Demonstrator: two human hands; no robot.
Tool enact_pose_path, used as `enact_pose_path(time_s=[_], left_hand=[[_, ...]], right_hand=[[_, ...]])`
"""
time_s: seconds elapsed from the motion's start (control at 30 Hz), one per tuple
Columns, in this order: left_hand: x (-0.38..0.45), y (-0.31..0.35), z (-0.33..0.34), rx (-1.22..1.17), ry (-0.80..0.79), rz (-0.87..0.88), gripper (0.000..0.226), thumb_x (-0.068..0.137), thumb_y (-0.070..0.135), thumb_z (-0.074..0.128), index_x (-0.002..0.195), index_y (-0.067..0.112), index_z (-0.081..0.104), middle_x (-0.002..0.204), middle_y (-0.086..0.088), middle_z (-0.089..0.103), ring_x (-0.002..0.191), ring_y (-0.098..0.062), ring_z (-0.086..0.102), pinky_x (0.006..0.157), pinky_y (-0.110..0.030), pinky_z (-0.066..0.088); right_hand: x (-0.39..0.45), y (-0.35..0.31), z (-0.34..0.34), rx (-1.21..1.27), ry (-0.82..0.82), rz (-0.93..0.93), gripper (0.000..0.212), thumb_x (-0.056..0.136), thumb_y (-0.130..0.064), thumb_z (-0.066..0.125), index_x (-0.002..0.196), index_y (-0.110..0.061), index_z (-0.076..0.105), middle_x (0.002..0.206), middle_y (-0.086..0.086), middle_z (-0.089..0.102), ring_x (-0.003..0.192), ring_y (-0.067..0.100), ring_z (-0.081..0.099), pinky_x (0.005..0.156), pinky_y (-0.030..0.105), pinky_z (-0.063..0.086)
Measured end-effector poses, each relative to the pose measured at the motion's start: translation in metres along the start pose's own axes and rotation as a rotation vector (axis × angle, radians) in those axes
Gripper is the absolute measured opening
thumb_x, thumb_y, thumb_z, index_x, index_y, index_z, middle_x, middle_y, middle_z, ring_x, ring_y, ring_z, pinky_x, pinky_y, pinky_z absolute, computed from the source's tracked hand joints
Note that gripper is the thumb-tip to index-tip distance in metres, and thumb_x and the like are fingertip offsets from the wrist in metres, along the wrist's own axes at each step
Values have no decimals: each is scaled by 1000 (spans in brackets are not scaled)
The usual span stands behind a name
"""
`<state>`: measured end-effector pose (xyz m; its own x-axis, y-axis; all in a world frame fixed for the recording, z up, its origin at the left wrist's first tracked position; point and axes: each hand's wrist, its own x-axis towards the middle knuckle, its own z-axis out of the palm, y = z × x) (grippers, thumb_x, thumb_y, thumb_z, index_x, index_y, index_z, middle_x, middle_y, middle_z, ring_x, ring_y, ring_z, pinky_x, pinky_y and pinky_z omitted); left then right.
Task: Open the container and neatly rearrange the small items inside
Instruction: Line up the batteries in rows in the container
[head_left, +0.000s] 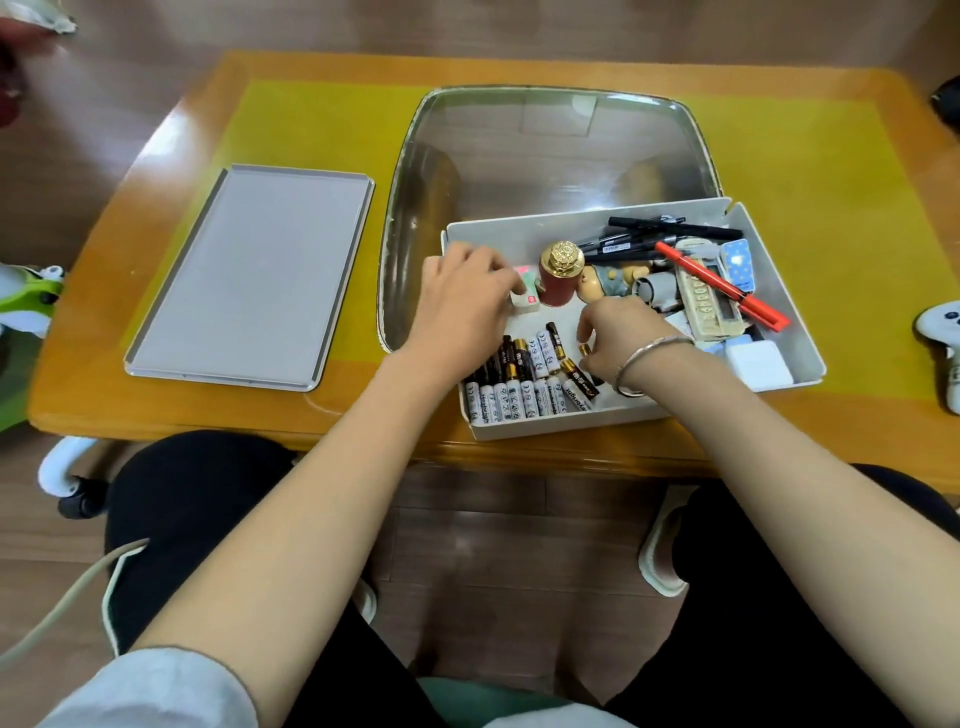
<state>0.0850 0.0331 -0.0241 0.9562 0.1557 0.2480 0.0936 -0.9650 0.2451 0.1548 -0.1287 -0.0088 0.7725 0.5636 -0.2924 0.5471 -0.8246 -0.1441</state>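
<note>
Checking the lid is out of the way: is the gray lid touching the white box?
Apart. The head view shows bare table between the gray lid and the white box.

one head-worn view looks forward and steeply down, close over the table (156, 405), whose far edge lies toward 12 o'clock.

You're in a home room: low wooden table (156, 364) over wood flooring (493, 545), green toy (26, 301) at nine o'clock, game controller (940, 332) (white) at three o'clock.
</note>
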Motion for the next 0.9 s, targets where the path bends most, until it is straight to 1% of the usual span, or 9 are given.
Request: enact_pose_path(time_s=[0.1,0.23,0.33,0.43,0.53,0.6,0.7,0.8,0.9], left_hand=[[-16,-8,-1,-86,84,-135,26,88,17,62,113,22,63,129,-2,51,122,-24,37,96,-38,29],[-24,-7,3,-205,92,-257,41,87,12,63,127,20,53,142,-5,37,132,-23,31,104,-37,32],[-28,-7,5,-373,105,-333,47,88,5,59,132,16,48,144,-4,32,132,-19,30,104,-24,27],[-30,-6,5,-444,117,-359,45,88,0,56,129,15,49,144,-3,30,132,-16,30,99,-16,24],[-29,-4,5,-472,122,-372,40,88,-3,54,124,14,53,146,-4,28,134,-16,28,100,-16,27],[-29,-4,6,-493,120,-379,35,89,-4,54,120,13,56,146,-4,28,135,-17,27,100,-18,32],[-30,-3,7,-511,126,-382,32,89,-3,53,116,13,58,147,-4,28,137,-17,27,101,-19,34],[-30,-3,8,-529,143,-391,31,89,-4,52,115,13,58,147,-4,29,137,-17,27,105,-24,38],[-30,-2,8,-557,149,-398,31,89,-5,51,113,13,59,147,-4,30,137,-17,27,106,-35,42]], right_hand=[[8,-5,4,-107,-3,8,22,82,-2,60,104,-3,62,111,17,58,96,32,60,75,34,50],[12,-3,7,-120,21,22,23,84,1,57,107,0,58,104,19,60,92,35,60,67,33,44],[13,2,7,-68,-16,-7,12,76,-15,73,84,-6,70,91,10,66,80,27,62,70,32,52],[10,0,12,-82,-202,-19,28,62,-36,83,64,-12,69,67,3,66,66,18,61,64,30,54],[12,-2,18,-124,-202,7,37,57,-42,84,58,-13,61,59,3,60,58,16,57,56,27,51],[13,-3,18,-116,-189,22,41,56,-43,85,57,-14,57,59,2,58,58,17,57,58,28,52],[12,-1,13,-82,-213,25,36,59,-42,84,61,-12,63,64,3,63,64,18,60,64,31,55],[15,3,8,18,-129,43,19,73,-26,76,70,-9,70,75,7,69,74,20,64,72,32,55],[14,2,11,9,-110,59,18,79,-20,72,80,-3,69,82,13,68,75,25,66,75,37,57]])
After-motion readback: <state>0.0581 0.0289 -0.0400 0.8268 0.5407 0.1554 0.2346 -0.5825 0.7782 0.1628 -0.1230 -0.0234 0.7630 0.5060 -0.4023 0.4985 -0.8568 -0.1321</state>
